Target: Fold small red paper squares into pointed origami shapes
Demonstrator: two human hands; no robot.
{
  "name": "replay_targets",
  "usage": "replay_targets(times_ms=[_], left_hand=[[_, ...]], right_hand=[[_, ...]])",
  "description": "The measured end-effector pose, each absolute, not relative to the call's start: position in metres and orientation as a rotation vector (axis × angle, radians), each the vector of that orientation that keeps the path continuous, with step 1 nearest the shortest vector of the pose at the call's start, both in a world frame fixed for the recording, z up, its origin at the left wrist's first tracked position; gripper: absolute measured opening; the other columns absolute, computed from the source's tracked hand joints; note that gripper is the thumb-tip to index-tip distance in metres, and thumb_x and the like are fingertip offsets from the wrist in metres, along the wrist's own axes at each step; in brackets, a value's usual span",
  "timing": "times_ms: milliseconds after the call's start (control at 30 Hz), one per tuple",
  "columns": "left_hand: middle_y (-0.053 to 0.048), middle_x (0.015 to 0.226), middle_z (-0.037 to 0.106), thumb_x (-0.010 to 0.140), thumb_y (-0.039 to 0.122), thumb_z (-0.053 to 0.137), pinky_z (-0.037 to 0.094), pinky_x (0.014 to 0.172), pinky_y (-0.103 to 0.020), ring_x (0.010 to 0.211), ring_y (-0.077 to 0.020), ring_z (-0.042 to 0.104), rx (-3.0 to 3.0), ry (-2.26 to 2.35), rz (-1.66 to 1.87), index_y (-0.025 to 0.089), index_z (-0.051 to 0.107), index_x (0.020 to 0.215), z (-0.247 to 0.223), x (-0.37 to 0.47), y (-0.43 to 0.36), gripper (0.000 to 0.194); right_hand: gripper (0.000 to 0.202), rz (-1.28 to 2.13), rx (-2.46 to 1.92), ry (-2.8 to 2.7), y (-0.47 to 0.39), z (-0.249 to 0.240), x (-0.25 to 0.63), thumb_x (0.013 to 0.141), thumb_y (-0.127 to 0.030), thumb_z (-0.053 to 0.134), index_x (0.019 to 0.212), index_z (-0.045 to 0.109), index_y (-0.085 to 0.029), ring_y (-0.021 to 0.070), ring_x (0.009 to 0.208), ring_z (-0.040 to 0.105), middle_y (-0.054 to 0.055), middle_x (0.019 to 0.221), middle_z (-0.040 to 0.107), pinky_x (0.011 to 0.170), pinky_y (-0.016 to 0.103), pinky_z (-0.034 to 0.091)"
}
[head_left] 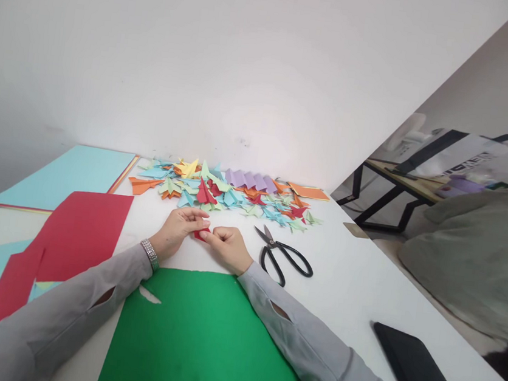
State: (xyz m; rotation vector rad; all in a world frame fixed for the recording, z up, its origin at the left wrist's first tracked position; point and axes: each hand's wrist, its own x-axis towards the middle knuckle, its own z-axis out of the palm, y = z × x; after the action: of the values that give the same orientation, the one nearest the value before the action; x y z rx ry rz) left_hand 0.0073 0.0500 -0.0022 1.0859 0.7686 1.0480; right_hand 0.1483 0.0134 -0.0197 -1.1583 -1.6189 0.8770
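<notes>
A small piece of red paper (202, 234) is pinched between both hands, just above the white table. My left hand (178, 230) grips its left side with thumb and fingers, and a shiny bracelet circles that wrist. My right hand (229, 246) holds the right side with the thumb on top and the fingers curled. Below the hands lies a large green sheet (205, 338). Folded paper shapes in several colours (206, 192) are heaped just beyond the hands. Black-handled scissors (281, 255) lie partly open to the right of my right hand.
Large red paper (89, 227) and a light blue stack (67, 175) lie on the left. Pleated purple paper (250, 180) and orange sheets (309, 192) sit along the wall. A black flat object (421, 374) rests at the right, near the table's edge.
</notes>
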Motion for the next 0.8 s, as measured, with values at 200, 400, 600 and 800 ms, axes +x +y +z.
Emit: replay_targets(times_ms=[200,400,600,800], left_hand=[[0.004,0.053,0.058,0.043,0.024,0.086,0.038,0.055,-0.022,0.052,-0.0074,0.051,0.975,0.768,1.079,0.014,0.069,0.071,0.0006,0.0061,0.0512,0.034],[0.003,0.056,0.061,0.044,0.022,0.085,0.040,0.056,-0.021,0.054,-0.0078,0.053,0.996,0.755,1.064,0.013,0.071,0.076,0.0001,0.0054,0.0513,0.036],[0.002,0.055,0.061,0.042,0.021,0.086,0.039,0.051,-0.021,0.051,-0.0079,0.053,1.039,0.808,1.038,0.013,0.070,0.069,0.0006,0.0053,0.0502,0.033],[-0.001,0.058,0.065,0.044,0.028,0.086,0.043,0.054,-0.023,0.054,-0.0104,0.057,0.988,0.793,1.058,0.013,0.068,0.064,-0.0001,0.0062,0.0513,0.031]], right_hand=[[0.056,0.897,-1.166,-1.579,0.0129,-0.0191,0.1485,0.069,-0.062,0.061,0.044,0.034,-0.020,0.0073,0.046,0.024,-0.007,0.044,0.029,0.045,0.025,0.020],[0.054,0.879,-1.157,-1.573,0.0127,-0.0195,0.1478,0.068,-0.060,0.062,0.044,0.033,-0.021,0.0073,0.046,0.024,-0.007,0.044,0.028,0.045,0.025,0.022],[0.053,0.869,-1.182,-1.575,0.0127,-0.0204,0.1473,0.067,-0.058,0.064,0.044,0.034,-0.020,0.0077,0.047,0.025,-0.007,0.044,0.030,0.046,0.025,0.022],[0.054,0.869,-1.165,-1.601,0.0123,-0.0192,0.1472,0.068,-0.060,0.062,0.044,0.034,-0.021,0.0078,0.047,0.024,-0.007,0.044,0.029,0.046,0.025,0.022]])
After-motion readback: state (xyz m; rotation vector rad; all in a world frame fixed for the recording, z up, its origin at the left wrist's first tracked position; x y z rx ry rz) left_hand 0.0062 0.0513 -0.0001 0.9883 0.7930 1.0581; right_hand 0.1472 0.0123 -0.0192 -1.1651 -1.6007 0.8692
